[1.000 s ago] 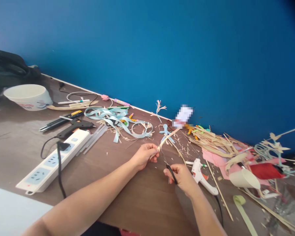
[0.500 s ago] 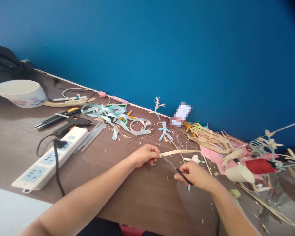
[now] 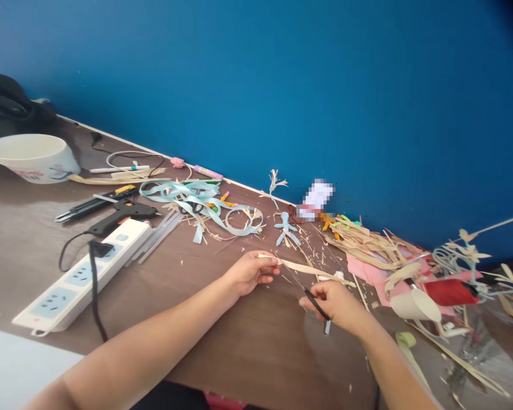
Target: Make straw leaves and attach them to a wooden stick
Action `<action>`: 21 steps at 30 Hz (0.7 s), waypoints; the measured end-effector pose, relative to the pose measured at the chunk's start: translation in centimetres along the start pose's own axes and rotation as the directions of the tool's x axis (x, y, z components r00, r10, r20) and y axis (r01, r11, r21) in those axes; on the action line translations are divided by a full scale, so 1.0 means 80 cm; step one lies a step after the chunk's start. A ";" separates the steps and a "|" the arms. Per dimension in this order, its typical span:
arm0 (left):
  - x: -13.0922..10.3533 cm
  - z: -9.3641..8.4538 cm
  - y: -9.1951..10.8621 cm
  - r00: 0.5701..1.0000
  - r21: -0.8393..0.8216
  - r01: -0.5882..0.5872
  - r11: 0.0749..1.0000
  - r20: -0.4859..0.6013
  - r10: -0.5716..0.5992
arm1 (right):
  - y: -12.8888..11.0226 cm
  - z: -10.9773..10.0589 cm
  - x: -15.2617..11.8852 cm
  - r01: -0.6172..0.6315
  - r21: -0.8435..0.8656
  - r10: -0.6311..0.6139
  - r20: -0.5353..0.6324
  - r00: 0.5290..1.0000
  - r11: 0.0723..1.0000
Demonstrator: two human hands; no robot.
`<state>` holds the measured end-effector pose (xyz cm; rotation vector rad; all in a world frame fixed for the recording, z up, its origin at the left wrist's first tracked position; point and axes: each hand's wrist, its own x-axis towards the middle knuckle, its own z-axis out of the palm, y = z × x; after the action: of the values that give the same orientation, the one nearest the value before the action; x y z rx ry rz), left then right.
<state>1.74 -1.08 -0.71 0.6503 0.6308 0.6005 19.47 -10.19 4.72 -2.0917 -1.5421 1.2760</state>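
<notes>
The left hand (image 3: 253, 273) pinches a flat, pale strip (image 3: 314, 268), the right hand (image 3: 334, 303) grips black-handled scissors (image 3: 316, 304) (glossy ribbon (image 3: 188, 189) curls beyond).

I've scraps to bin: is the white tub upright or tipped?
Upright: the white tub rests base-down on the table, its open rim facing up.

A white power strip (image 3: 79, 278) lies on the brown tabletop (image 3: 239, 353), a black plug (image 3: 101, 249) in one of its sockets. Just beyond the power strip lies a black glue gun (image 3: 116, 214), and a little farther beyond it a utility knife (image 3: 94, 204). Clear glue sticks (image 3: 158, 240) lie just right of the power strip, a tangled pale-blue ribbon (image 3: 199, 233) farther right. Well beyond it stands a white bowl (image 3: 43, 171).
</notes>
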 end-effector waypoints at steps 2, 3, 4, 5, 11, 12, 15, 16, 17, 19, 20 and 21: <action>0.000 -0.001 0.001 1.000 -0.036 0.006 0.999 0.010 -0.006 | -0.002 0.002 0.001 0.001 -0.008 -0.001 -0.019 1.000 1.000; 0.001 -0.001 0.001 1.000 -0.053 0.007 0.999 0.010 -0.007 | -0.004 0.003 0.001 0.001 -0.017 -0.002 -0.027 1.000 1.000; 0.001 -0.001 0.002 1.000 -0.070 0.006 0.997 0.006 -0.005 | -0.005 0.003 0.001 0.004 -0.028 -0.005 -0.034 0.999 1.000; 0.001 -0.001 0.002 1.000 -0.088 0.001 0.996 -0.001 -0.001 | -0.007 0.004 0.000 0.007 -0.040 -0.009 -0.040 0.999 0.999; 0.001 0.001 0.004 0.996 -0.109 -0.059 0.992 -0.080 0.050 | -0.011 0.007 0.002 0.002 -0.059 -0.004 -0.046 0.999 0.998; 0.001 0.001 0.004 0.994 -0.099 -0.063 0.993 -0.093 0.054 | -0.011 0.008 0.003 -0.003 -0.061 0.000 -0.047 0.999 0.998; 0.001 0.001 0.004 0.991 -0.069 -0.063 0.996 -0.118 0.055 | -0.009 0.009 0.005 -0.013 -0.063 0.010 -0.052 0.999 0.998; 0.001 0.001 0.004 0.991 -0.061 -0.064 0.996 -0.125 0.056 | -0.008 0.010 0.006 -0.015 -0.058 0.012 -0.052 0.999 0.998; 0.001 0.001 0.004 0.990 -0.052 -0.067 0.996 -0.129 0.059 | -0.007 0.010 0.006 -0.014 -0.051 0.011 -0.051 0.999 0.999; 0.002 0.000 0.004 0.989 -0.037 -0.074 0.997 -0.131 0.069 | -0.005 0.010 0.006 -0.008 -0.040 0.006 -0.051 0.999 0.999; 0.002 0.000 0.004 0.989 -0.030 -0.077 0.997 -0.131 0.072 | -0.004 0.010 0.005 -0.006 -0.037 0.004 -0.052 0.999 0.999; 0.002 0.000 0.004 0.989 -0.024 -0.078 0.997 -0.130 0.074 | -0.003 0.010 0.005 -0.004 -0.039 0.002 -0.053 0.999 0.999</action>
<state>1.74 -0.79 -0.49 0.6137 0.7196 0.7259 18.71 -9.95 4.23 -2.1346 -1.5541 1.1911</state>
